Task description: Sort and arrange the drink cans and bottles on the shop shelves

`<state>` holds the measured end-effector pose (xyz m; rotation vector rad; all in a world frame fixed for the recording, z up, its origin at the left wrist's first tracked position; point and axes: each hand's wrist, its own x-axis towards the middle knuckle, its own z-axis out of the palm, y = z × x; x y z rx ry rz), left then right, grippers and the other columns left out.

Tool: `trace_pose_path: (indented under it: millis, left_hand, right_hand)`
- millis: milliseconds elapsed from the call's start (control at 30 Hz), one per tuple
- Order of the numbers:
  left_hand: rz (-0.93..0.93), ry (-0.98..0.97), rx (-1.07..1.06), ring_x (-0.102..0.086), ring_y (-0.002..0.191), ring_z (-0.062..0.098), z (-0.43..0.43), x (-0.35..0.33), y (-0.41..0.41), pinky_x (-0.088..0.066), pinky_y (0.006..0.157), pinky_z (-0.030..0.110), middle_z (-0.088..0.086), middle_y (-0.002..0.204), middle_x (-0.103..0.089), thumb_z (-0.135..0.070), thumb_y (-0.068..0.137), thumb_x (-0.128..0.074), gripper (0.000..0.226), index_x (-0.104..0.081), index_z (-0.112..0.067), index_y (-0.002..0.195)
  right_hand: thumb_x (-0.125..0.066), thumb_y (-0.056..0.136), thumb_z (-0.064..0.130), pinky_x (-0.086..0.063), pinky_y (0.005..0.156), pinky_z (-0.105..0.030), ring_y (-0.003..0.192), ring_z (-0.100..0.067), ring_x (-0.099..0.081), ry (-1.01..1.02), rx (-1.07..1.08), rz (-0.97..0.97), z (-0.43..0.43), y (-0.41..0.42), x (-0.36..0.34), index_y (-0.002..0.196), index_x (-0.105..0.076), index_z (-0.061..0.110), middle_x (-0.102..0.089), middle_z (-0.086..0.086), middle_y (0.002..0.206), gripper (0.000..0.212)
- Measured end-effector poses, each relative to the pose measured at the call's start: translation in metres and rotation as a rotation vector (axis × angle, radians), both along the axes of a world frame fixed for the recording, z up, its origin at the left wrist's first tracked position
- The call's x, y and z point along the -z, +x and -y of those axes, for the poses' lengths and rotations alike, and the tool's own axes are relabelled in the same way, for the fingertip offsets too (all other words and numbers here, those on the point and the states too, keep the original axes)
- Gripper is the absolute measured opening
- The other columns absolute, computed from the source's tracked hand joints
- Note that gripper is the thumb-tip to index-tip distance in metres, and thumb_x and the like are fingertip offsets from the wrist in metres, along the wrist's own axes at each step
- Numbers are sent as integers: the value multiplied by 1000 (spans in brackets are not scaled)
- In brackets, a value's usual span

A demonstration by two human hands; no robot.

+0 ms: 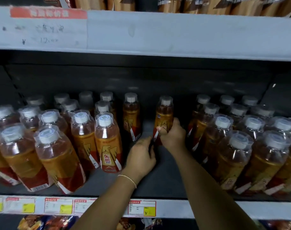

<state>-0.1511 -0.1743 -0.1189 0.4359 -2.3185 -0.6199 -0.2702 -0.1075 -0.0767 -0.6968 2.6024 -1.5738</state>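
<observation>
The held bottle (164, 112) of amber drink stands upright, long axis vertical, towards the back of the bare lane in the middle of the shelf (166, 176). The right hand (172, 135) comes at it from the front and right, with fingers and thumb wrapped round its labelled belly. The left hand (140, 157) lies lower and nearer the shelf edge, just beside the bottle's foot. Its fingers bend towards the foot, but whether they grip it I cannot tell. The right hand looks the likelier one to carry the bottle. A lone bottle (131, 117) stands just to its left. Packed rows (108, 141) fill the left side and more rows (224, 146) fill the right. A price strip (174, 209) runs along the front edge, and an upper shelf (174, 32) hangs overhead.
</observation>
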Motion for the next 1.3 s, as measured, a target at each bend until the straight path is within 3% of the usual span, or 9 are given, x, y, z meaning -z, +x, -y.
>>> trace_pose_path:
  millis: [233, 500, 700, 800, 900, 967, 1067, 1167, 1300]
  left_hand:
    - [81, 20, -5, -58, 117, 29, -4, -6, 4, -42, 100, 29, 17, 125, -62, -4, 84, -56, 50, -55, -4, 134]
    - [134, 6, -13, -52, 124, 28, -9, -15, 8, -40, 104, 29, 13, 135, -56, -7, 84, -54, 55, -50, -8, 139]
    - [-70, -114, 21, -61, 112, 27, -24, -43, 45, -50, 96, 31, 13, 123, -64, -10, 88, -57, 43, -58, -5, 131]
    - [-176, -158, 10, -64, 104, 24, -23, -62, 76, -55, 89, 34, 11, 115, -66, -9, 88, -57, 39, -61, -4, 126]
    - [-226, -204, -41, -64, 104, 25, -15, -79, 103, -54, 88, 35, 12, 114, -65, -4, 86, -58, 38, -62, -1, 124]
    - [-238, -246, -84, -63, 106, 26, -7, -88, 115, -54, 90, 35, 13, 116, -64, -4, 85, -58, 40, -62, 0, 125]
    - [-261, -294, -121, -62, 110, 26, 2, -96, 126, -52, 92, 32, 14, 120, -62, -11, 86, -50, 43, -61, 0, 125]
    - [-250, -307, -145, -58, 116, 24, 7, -94, 133, -52, 93, 32, 13, 128, -59, -18, 85, -45, 50, -58, -2, 130]
    - [-210, -314, -136, -38, 140, 14, 11, -83, 135, -39, 106, 20, 7, 152, -41, -21, 90, -44, 60, -37, -10, 149]
  right_hand:
    - [-72, 89, 28, -47, 93, -39, 116, -34, -59, 36, 27, -16, 12, -10, 0, 130, -51, 7, -62, -16, 125, 51]
    - [-75, 88, 28, -40, 85, -29, 113, -34, -61, 12, 19, -14, 13, -13, 2, 127, -53, 7, -64, -16, 122, 50]
    - [-78, 84, 33, -45, 88, -34, 116, -34, -58, 109, 73, 16, 11, -12, -8, 124, -55, 5, -60, -17, 125, 54]
    - [-81, 81, 29, -44, 94, -38, 114, -35, -54, -10, 135, -118, 6, 10, -7, 116, -54, 3, -56, -21, 121, 52]
    - [-73, 87, 18, -50, 85, -40, 91, -31, -62, -201, -80, -292, 6, 46, -2, 102, -61, 1, -65, -14, 93, 26]
    - [-70, 90, 12, -54, 84, -44, 88, -23, -66, -293, -318, -213, 8, 69, 2, 105, -64, 4, -68, -6, 92, 17]
    - [-73, 89, 19, -50, 99, -35, 115, -11, -60, -250, -654, 10, 10, 91, 10, 132, -54, 16, -63, 1, 123, 47]
    - [-84, 70, 36, -46, 103, -28, 124, -6, -55, -166, -767, 55, 14, 103, 20, 143, -43, 25, -59, 7, 132, 84]
    - [-81, 66, 38, -54, 95, -42, 111, -9, -64, -170, -663, -36, 23, 115, 28, 125, -50, 47, -66, 8, 121, 67]
